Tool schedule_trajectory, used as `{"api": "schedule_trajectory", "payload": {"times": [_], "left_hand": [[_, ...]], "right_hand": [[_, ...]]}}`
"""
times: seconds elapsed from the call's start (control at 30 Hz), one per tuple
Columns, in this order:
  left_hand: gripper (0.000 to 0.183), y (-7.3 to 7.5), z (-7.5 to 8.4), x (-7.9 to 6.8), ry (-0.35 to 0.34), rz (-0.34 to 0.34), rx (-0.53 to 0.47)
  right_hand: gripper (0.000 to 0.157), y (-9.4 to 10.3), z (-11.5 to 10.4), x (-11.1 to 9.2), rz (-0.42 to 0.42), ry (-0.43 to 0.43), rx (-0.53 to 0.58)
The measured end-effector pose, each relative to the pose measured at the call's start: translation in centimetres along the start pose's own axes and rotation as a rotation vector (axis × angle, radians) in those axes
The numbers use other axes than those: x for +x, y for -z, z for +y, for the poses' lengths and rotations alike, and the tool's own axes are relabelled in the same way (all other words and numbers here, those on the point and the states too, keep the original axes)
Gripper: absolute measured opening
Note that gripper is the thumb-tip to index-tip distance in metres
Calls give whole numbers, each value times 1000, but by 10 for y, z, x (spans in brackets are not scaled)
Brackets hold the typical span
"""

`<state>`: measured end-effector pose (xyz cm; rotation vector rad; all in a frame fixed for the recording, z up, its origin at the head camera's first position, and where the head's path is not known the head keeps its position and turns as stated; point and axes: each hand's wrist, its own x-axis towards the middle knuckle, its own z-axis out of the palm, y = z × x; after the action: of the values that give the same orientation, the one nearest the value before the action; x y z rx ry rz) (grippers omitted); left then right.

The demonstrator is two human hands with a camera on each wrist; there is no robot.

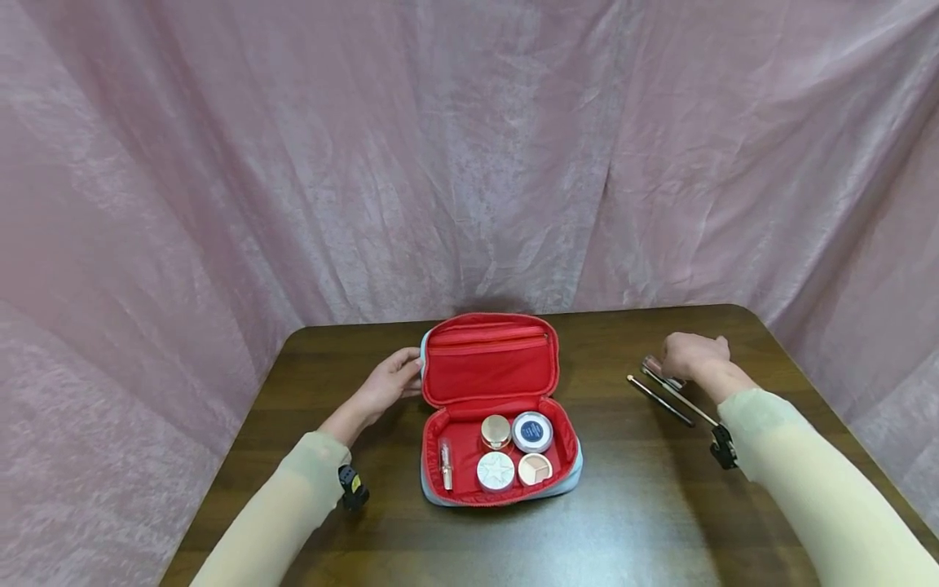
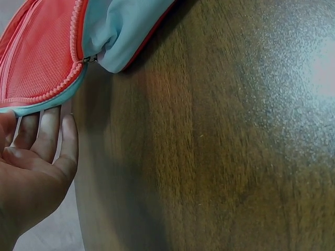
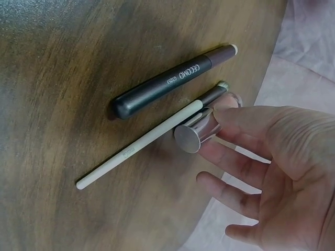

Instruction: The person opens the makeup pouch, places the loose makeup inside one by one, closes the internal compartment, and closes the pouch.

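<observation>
The cosmetic bag (image 1: 501,496), red inside & light blue outside, was lying unzipped in the middle of the wooden surface (image 1: 631,505), btwn the two hands, w/ its lid (image 1: 487,371) raised at the far side. The L hand (image 1: 389,383) was at the left edge of this lid; its grip was light, w/ fingers a little bent & passing behind the edge, so it had hold of the lid only there. The R hand (image 3: 282,172) was well apart from the bag, on the right part of the surface; its grip was nearly closed btwn thumb & index, pinching a clear pinkish tube w/ silver cap (image 3: 188,140), while the other fingers were spread & loosely bent. Just beside this tube was a pale-handled brush (image 3: 146,138), & next to it, on the side of the bag, a thicker black brush (image 3: 172,83) w/ light lettering. I cannot tell if the tube touched the pale one. In the bag were: a slim lipstick tube (image 1: 446,465) at left, then a gold-lidded jar (image 1: 495,432), a round compact w/ dark blue centre (image 1: 532,432), a star-patterned round case (image 1: 495,471) & a three-part round palette (image 1: 535,469). Behind the surface hung a pink velvet-like curtain (image 1: 469,163).
</observation>
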<state>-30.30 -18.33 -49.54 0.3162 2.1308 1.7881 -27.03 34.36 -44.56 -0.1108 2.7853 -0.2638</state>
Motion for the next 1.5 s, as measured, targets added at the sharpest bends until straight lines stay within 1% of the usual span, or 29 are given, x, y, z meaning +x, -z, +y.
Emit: {"api": "schedule_trajectory", "payload": {"times": [0.13, 0.3, 0.43, 0.67, 0.83, 0.93, 1.07, 1.13, 1.27, 1.37, 1.5], "left_hand": [[38, 0, 0, 0, 7, 6, 1], [39, 0, 0, 1, -11, 4, 4], [39, -1, 2, 0, -9, 3, 2], [38, -3, 0, -1, -1, 6, -7], [38, -2, -1, 0, 4, -2, -4], [39, -1, -1, 0, -2, 1, 0], [38, 0, 0, 0, -11, 15, 2], [37, 0, 1, 0, -5, 15, 1], [37, -2, 2, 2, -4, -4, -3], [38, -2, 2, 3, -7, -5, -9], [38, 0, 0, 2, 0, 10, -16]], "right_hand": [[39, 0, -2, 2, 12, -2, 0], [35, 1, -3, 4, 10, -8, -36], [26, 3, -3, 4, -6, -16, -38], [32, -1, -2, 3, 7, -15, -46], [26, 0, -2, 3, -19, -5, -66], [29, 2, -4, 4, -18, 4, -81], [39, 2, -7, 6, 13, 3, -83], [43, 1, -7, 5, 25, 2, -82], [46, 2, -3, -1, 93, -16, -71], [48, 8, -2, -7, 173, -24, -32], [47, 24, -8, -16, 234, -25, 43]]}}
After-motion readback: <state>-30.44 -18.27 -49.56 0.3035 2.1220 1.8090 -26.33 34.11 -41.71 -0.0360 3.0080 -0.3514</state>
